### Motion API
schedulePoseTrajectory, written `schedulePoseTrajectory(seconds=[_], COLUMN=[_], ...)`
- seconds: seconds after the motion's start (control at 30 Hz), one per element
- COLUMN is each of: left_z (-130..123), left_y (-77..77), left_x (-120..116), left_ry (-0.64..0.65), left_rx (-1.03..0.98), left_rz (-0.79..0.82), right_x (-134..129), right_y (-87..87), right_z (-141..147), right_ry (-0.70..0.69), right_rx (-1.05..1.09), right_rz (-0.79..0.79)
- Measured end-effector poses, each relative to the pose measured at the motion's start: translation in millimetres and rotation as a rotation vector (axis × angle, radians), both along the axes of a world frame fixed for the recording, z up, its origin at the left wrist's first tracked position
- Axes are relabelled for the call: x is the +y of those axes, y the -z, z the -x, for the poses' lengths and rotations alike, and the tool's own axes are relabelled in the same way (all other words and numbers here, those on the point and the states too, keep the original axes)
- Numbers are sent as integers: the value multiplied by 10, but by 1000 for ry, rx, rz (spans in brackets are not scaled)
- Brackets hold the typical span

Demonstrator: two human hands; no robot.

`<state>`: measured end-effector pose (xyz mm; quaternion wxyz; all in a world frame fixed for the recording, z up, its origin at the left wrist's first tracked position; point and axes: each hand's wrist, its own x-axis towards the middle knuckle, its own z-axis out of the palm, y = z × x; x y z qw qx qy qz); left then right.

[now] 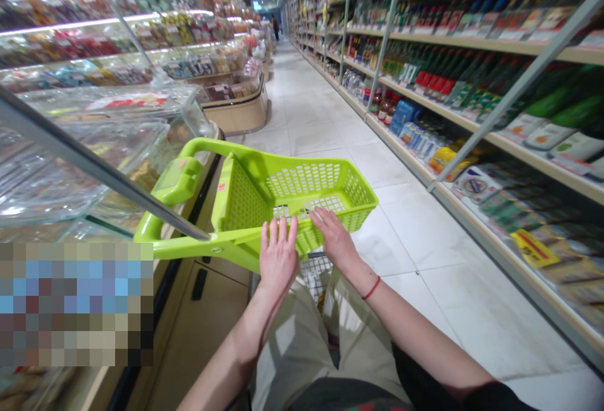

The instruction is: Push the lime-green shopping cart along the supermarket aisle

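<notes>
A lime-green shopping cart [306,172] stands sideways in front of me, with a perforated basket and its looped handle towards the left. No goods show in the visible part of the basket. My left hand [279,253] holds the near rim, fingers laid over the edge and slightly apart. Beside it on the same rim is my right hand [334,238], its fingers bent over the edge into the basket. A red string bracelet [372,288] circles my right wrist. Both thumbs are hidden. Below the basket, part of a lower wire rack [317,272] shows.
Shelves of bottles and packages [472,84] line the right side. At left stand display bins with wrapped goods [104,109], close against the cart handle, and a grey bar [99,162]. A tiled aisle [311,90] runs ahead, with a distant person [275,27]. A pixelated patch covers the lower left.
</notes>
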<state>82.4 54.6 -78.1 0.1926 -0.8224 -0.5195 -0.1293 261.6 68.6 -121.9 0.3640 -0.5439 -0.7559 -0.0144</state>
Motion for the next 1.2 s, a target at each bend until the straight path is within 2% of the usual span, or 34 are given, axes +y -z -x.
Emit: schedulePoseTrajectory(seconds=[0.13, 0.43, 0.57, 0.7, 0.83, 0.93, 1.07, 1.2], left_z=[-1, 0, 7, -44, -151, -213, -236, -221], left_y=[-5, -17, -20, -21, -26, -35, -41, -37], left_x=[1, -1, -5, -7, 10, 28, 40, 44], left_ry=[-3, 1, 11, -11, 38, 82, 74, 85], left_rx=[15, 0, -27, -30, -26, -4, 3, -5], left_rz=[-6, 1, 30, 31, 57, 71, 72, 83], right_x=[14, 36, 46, 37, 20, 21, 54, 101], right_y=[-6, 154, 188, 163, 76, 44, 101, 198], right_z=[5, -644, -786, -616, -308, -238, -461, -845], right_ry=[-53, 75, 141, 176, 57, 14, 32, 138], right_rx=[0, 25, 59, 72, 37, 21, 19, 37], right_rz=[-11, -14, -13, -3, 25, 22, 19, 15])
